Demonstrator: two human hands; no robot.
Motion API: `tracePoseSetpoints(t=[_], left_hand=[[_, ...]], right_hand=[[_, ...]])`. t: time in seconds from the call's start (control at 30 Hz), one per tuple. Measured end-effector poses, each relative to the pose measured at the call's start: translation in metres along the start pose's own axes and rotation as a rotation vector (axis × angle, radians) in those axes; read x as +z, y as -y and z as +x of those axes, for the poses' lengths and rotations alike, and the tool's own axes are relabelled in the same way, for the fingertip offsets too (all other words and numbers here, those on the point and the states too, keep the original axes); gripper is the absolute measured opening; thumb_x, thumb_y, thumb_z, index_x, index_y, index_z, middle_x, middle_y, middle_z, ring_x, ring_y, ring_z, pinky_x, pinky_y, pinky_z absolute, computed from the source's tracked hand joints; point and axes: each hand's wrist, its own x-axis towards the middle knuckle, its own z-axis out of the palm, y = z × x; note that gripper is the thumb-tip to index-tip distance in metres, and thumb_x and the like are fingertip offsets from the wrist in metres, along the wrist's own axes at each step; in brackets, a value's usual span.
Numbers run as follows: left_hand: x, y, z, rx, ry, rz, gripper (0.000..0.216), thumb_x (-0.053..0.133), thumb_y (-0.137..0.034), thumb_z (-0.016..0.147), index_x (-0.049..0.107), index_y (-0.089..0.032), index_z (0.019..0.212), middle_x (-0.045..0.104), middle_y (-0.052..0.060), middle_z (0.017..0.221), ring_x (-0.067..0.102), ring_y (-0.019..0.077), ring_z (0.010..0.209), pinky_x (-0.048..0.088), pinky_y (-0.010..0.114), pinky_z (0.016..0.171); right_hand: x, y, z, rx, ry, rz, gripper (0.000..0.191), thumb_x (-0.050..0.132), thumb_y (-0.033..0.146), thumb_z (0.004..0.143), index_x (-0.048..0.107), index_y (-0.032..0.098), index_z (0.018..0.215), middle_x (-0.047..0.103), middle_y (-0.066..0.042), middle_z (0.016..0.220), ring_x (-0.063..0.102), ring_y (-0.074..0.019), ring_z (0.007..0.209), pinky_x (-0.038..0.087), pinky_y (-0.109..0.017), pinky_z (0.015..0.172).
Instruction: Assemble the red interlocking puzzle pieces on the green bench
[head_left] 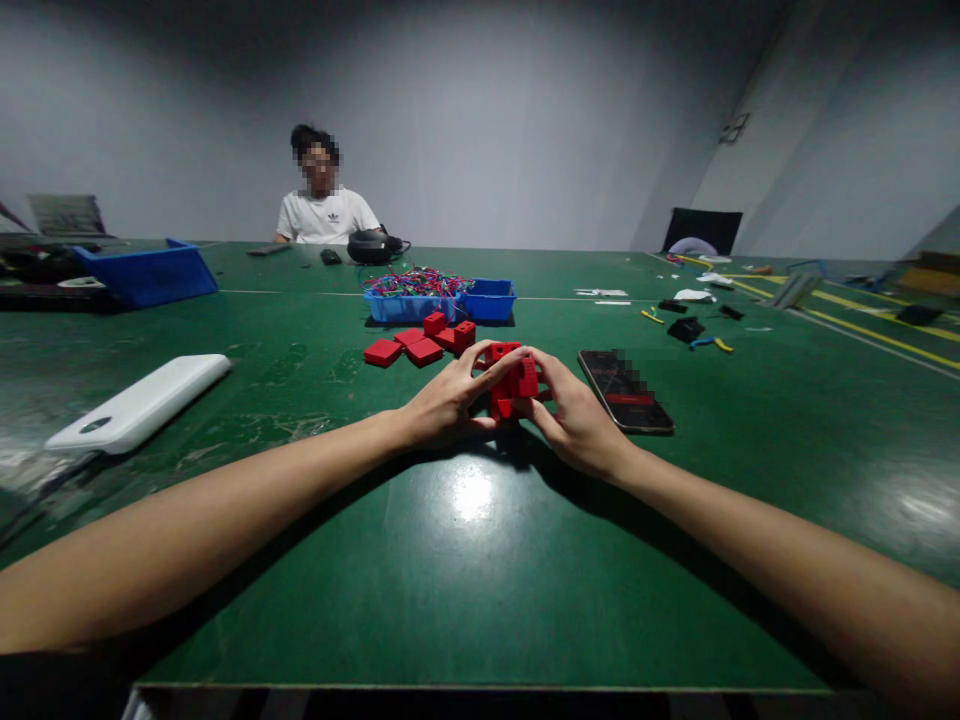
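As the left hand [450, 398] and right hand [583, 418] grip a red block [526, 379] at twelve o'clock above the counter [465, 590], two-handed handling appears underway; any turn would likely need matched pressure. Their grip partly hides the block. Past loose red pieces [424, 351] at eleven o'clock, tangled wires [420, 283] blur together.

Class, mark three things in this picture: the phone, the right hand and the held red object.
Phone [625, 393]: head view, middle of its screen.
Right hand [578, 415]: head view, back of the hand.
Red object [528, 378]: head view, right part of its near side.
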Motion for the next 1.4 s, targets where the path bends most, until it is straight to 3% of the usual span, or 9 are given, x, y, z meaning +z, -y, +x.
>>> tracePoseSetpoints(t=[0.17, 0.33, 0.47, 0.67, 0.8, 0.9, 1.0, 1.13, 1.4], left_hand=[[-0.002, -0.004, 0.001, -0.015, -0.004, -0.03, 0.1, 0.076, -0.02, 0.075, 0.014, -0.04, 0.151, 0.029, 0.014, 0.149, 0.044, 0.035, 0.133, 0.045, 0.057, 0.104], [-0.001, -0.004, -0.001, -0.052, -0.016, -0.034, 0.087, 0.076, -0.02, 0.076, 0.028, -0.035, 0.147, 0.029, 0.015, 0.149, 0.041, 0.0365, 0.136, 0.041, 0.06, 0.107], [-0.002, -0.003, -0.001, -0.023, -0.028, -0.047, 0.084, 0.076, -0.021, 0.077, 0.03, -0.034, 0.146, 0.03, 0.015, 0.149, 0.042, 0.0348, 0.137, 0.043, 0.056, 0.108], [0.0, 0.002, 0.0, 0.071, -0.073, -0.107, 0.104, 0.079, -0.035, 0.076, 0.01, -0.032, 0.153, 0.032, 0.019, 0.153, 0.045, 0.0356, 0.136, 0.045, 0.054, 0.106], [0.001, 0.008, -0.002, -0.016, -0.041, -0.122, 0.113, 0.075, -0.058, 0.073, 0.003, -0.029, 0.155, 0.036, 0.022, 0.153, 0.052, 0.0386, 0.129, 0.046, 0.055, 0.103], [-0.001, 0.013, -0.001, -0.128, -0.058, -0.069, 0.097, 0.043, -0.076, 0.084, 0.004, -0.024, 0.156, 0.038, 0.021, 0.153, 0.047, 0.037, 0.134, 0.042, 0.054, 0.106], [-0.004, 0.017, 0.001, -0.518, -0.058, 0.225, 0.082, 0.024, -0.069, 0.094, 0.012, -0.016, 0.155, 0.025, 0.022, 0.158, 0.031, 0.0359, 0.145, 0.03, 0.054, 0.114], [-0.006, 0.016, 0.003, -0.898, 0.166, 0.499, 0.087, 0.03, -0.066, 0.094, 0.013, -0.006, 0.154, 0.015, 0.03, 0.158, 0.013, 0.042, 0.149, 0.024, 0.057, 0.116], [-0.007, 0.009, 0.002, -0.652, 0.089, 0.454, 0.075, 0.047, -0.045, 0.093, 0.019, -0.007, 0.152, 0.057, 0.023, 0.135, 0.054, 0.035, 0.127, 0.045, 0.046, 0.103]], right_hand=[[0.0, 0.003, -0.001, 0.071, 0.057, 0.183, 0.054, 0.055, 0.022, 0.089, 0.04, 0.028, 0.14, 0.052, -0.011, 0.143, 0.063, -0.0247, 0.118, 0.053, -0.045, 0.098], [0.004, 0.003, -0.003, 0.169, 0.15, 0.344, 0.078, 0.062, 0.035, 0.088, 0.017, 0.031, 0.153, 0.043, -0.014, 0.151, 0.069, -0.0237, 0.106, 0.054, -0.046, 0.096], [0.005, -0.002, -0.002, 0.251, 0.145, 0.456, 0.075, 0.054, 0.042, 0.093, 0.012, 0.032, 0.154, 0.039, -0.016, 0.153, 0.07, -0.022, 0.103, 0.052, -0.049, 0.099], [0.005, -0.003, -0.001, 0.173, 0.174, 0.486, 0.105, 0.08, 0.034, 0.072, 0.013, 0.034, 0.153, 0.03, -0.014, 0.158, 0.059, -0.0276, 0.124, 0.055, -0.045, 0.097], [0.006, -0.002, -0.001, 0.219, 0.161, 0.498, 0.101, 0.082, 0.031, 0.068, 0.02, 0.031, 0.148, 0.036, -0.016, 0.153, 0.064, -0.0267, 0.115, 0.057, -0.044, 0.094], [0.006, -0.002, -0.002, 0.296, 0.139, 0.509, 0.099, 0.083, 0.034, 0.067, 0.023, 0.029, 0.145, 0.041, -0.017, 0.148, 0.069, -0.0249, 0.103, 0.058, -0.044, 0.091], [0.006, -0.002, -0.003, 0.328, 0.111, 0.464, 0.099, 0.084, 0.037, 0.065, 0.025, 0.027, 0.144, 0.048, -0.017, 0.142, 0.068, -0.0256, 0.103, 0.056, -0.045, 0.094], [0.006, -0.002, -0.003, 0.318, 0.091, 0.388, 0.098, 0.084, 0.04, 0.065, 0.028, 0.024, 0.143, 0.053, -0.016, 0.136, 0.065, -0.0274, 0.107, 0.053, -0.047, 0.097], [0.004, -0.001, -0.002, 0.323, 0.089, 0.323, 0.099, 0.084, 0.042, 0.063, 0.029, 0.023, 0.142, 0.055, -0.016, 0.134, 0.063, -0.0287, 0.112, 0.05, -0.047, 0.099]])
